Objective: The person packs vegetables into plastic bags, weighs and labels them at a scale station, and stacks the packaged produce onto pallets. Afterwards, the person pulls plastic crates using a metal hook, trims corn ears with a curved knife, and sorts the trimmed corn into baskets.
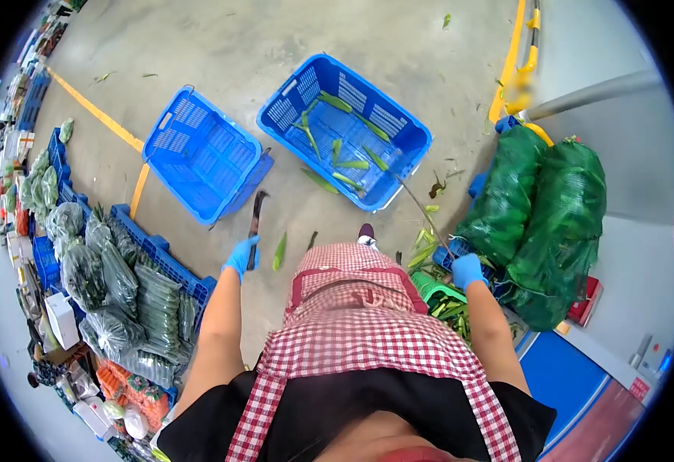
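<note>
My left hand [242, 258], in a blue glove, is wrapped round the handle of a dark curved knife [256, 215] whose blade points up and away. On the other side, my right hand [468, 269], also gloved in blue, is closed beside a thin metal rod [423, 205]; its far end reaches the near rim of a large blue crate [271, 108]. Several green leaves [353, 164] lie inside that crate. Below my right hand is a green basket [427, 285] with leafy pieces in it.
Another blue crate [225, 165] stands at the left. Green mesh sacks [564, 208] lie at the right, near a yellow and black rail [523, 77]. Bagged vegetables [156, 308] fill blue pallets at the left. Loose leaves [279, 252] are scattered on the floor.
</note>
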`<state>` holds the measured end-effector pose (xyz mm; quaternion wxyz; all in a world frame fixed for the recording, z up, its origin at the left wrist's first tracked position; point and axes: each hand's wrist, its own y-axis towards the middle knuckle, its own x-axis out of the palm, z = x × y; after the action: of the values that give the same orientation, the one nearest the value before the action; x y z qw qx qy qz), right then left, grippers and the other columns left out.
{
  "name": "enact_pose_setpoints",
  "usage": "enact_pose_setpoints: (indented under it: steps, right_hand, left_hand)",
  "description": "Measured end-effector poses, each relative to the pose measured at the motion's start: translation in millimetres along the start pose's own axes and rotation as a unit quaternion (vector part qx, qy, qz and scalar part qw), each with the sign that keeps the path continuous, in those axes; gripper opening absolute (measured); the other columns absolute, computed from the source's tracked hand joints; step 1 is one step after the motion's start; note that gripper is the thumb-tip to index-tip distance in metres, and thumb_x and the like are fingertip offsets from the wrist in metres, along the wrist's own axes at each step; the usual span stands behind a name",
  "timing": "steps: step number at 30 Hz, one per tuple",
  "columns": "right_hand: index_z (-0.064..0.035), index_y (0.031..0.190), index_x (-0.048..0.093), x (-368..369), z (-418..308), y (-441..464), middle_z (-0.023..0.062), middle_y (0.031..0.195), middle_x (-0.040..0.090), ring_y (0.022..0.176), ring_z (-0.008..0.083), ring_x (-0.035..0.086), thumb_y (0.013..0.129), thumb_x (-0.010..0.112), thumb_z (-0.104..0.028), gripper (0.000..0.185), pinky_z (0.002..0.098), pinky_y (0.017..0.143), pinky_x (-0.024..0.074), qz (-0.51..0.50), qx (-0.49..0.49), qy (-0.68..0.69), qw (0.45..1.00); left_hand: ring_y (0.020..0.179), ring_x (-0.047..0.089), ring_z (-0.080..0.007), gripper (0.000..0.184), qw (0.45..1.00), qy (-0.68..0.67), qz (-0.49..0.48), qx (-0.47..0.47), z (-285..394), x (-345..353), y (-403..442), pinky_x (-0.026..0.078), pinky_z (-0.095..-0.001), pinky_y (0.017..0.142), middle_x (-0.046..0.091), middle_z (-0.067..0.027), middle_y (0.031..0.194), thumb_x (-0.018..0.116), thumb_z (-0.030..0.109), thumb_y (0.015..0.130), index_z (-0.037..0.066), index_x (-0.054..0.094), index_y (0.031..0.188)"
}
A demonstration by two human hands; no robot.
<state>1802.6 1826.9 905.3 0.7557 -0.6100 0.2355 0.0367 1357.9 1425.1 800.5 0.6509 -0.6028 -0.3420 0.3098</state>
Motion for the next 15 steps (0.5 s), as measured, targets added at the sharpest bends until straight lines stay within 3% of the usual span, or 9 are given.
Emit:
enact_pose_setpoints:
  steps: [4, 7, 8, 11, 13, 14, 15]
  right_hand:
    - [-0.0118, 0.079, 0.067, 5.1, 21.5, -37.6, 0.0068, 0.079, 0.064, 0.072, 0.0235, 0.062, 0.067, 0.064, -0.050, 0.040, 0.0374, 0.059, 0.0448, -0.123, 0.024, -0.061, 0.990]
    - [-0.0134, 0.086, 0.067, -52.1, 15.0, -60.0, 0.0048, 0.083, 0.064, 0.074, 0.0221, 0.062, 0.070, 0.063, -0.050, 0.040, 0.0374, 0.058, 0.0438, -0.220, 0.046, -0.082, 0.971]
    - [-0.0156, 0.089, 0.067, -5.0, 32.4, -49.1, 0.0031, 0.082, 0.064, 0.077, 0.0214, 0.062, 0.069, 0.063, -0.051, 0.041, 0.0377, 0.059, 0.0432, -0.207, 0.042, -0.125, 0.969]
    - [-0.0161, 0.091, 0.066, -10.5, 52.4, -15.5, -0.0005, 0.084, 0.064, 0.080, 0.0210, 0.061, 0.064, 0.062, -0.062, 0.053, 0.0373, 0.063, 0.0439, -0.266, 0.028, -0.177, 0.947]
    - [-0.0155, 0.093, 0.066, -120.3, 24.1, 15.4, 0.0015, 0.088, 0.064, 0.082, 0.0191, 0.062, 0.067, 0.057, -0.063, 0.054, 0.0358, 0.064, 0.0471, -0.267, 0.082, -0.123, 0.952]
    - [-0.0133, 0.089, 0.067, -117.4, 28.7, 46.3, 0.0054, 0.086, 0.065, 0.080, 0.0218, 0.062, 0.070, 0.056, -0.059, 0.050, 0.0363, 0.064, 0.0485, -0.197, 0.066, -0.043, 0.977]
    - [-0.0125, 0.084, 0.067, -120.6, 29.4, 14.3, 0.0095, 0.084, 0.065, 0.079, 0.0266, 0.062, 0.072, 0.056, -0.051, 0.042, 0.0379, 0.065, 0.0491, -0.149, 0.105, 0.008, 0.983]
  left_hand:
    - [0.033, 0.038, -0.0203, 0.033, 0.996, -0.020, 0.039, -0.075, -70.2, -48.4, -13.5, 0.031, -0.0340, 0.033, 0.040, -0.0044, 0.045, 0.054, 0.036, 0.081, 0.014, 0.041, 0.062]
    - [0.034, 0.039, -0.0209, 0.034, 0.981, -0.055, 0.043, -0.183, -94.5, -88.4, -41.0, 0.032, -0.0333, 0.034, 0.041, -0.0045, 0.046, 0.056, 0.037, 0.080, 0.013, 0.041, 0.062]
    - [0.035, 0.040, -0.0209, 0.034, 0.980, -0.063, 0.046, -0.181, -120.8, -82.1, -41.3, 0.032, -0.0331, 0.035, 0.041, -0.0045, 0.046, 0.056, 0.037, 0.080, 0.013, 0.041, 0.062]
    - [0.037, 0.041, -0.0208, 0.035, 0.973, -0.075, 0.064, -0.209, -132.5, -112.7, -69.4, 0.034, -0.0335, 0.037, 0.043, -0.0046, 0.048, 0.057, 0.038, 0.080, 0.012, 0.041, 0.062]
    - [0.038, 0.041, -0.0205, 0.034, 0.979, -0.071, 0.059, -0.179, -133.3, -117.5, -63.3, 0.035, -0.0338, 0.038, 0.043, -0.0046, 0.048, 0.055, 0.037, 0.080, 0.012, 0.041, 0.062]
    - [0.038, 0.041, -0.0204, 0.035, 0.978, -0.077, 0.058, -0.188, -139.9, -113.9, -52.9, 0.035, -0.0338, 0.038, 0.043, -0.0047, 0.048, 0.055, 0.037, 0.081, 0.012, 0.041, 0.062]
    - [0.038, 0.041, -0.0203, 0.035, 0.975, -0.079, 0.056, -0.199, -191.7, -81.1, -74.0, 0.035, -0.0338, 0.038, 0.043, -0.0049, 0.048, 0.055, 0.037, 0.081, 0.012, 0.040, 0.061]
